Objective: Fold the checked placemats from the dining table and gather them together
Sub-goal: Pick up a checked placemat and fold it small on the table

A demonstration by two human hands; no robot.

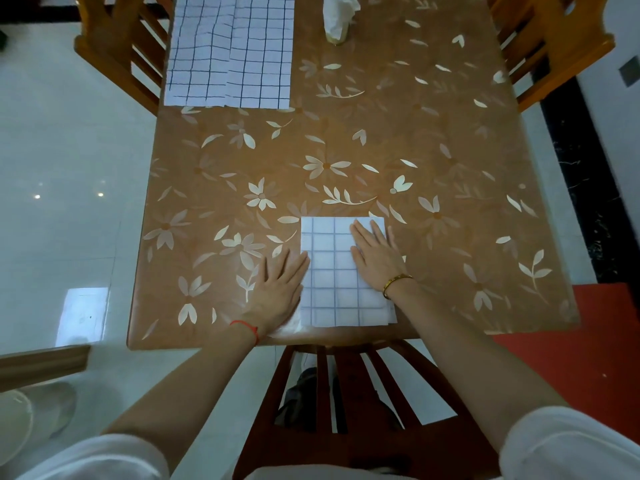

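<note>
A folded white placemat with dark checks (332, 271) lies near the front edge of the dining table (346, 150). My right hand (375, 252) rests flat on its right half, fingers spread. My left hand (280, 285) lies flat on the tabletop, its fingers touching the placemat's left edge. Neither hand grips anything. At the far left of the table, unfolded checked placemats (230, 50) lie spread out and overlapping, reaching past the top of the view.
A bottle wrapped in white tissue (337, 19) stands at the far middle of the table. Wooden chairs stand at the near edge (346, 393), the far left (117, 53) and the far right (554, 46). White floor lies left, a red mat (588, 358) right.
</note>
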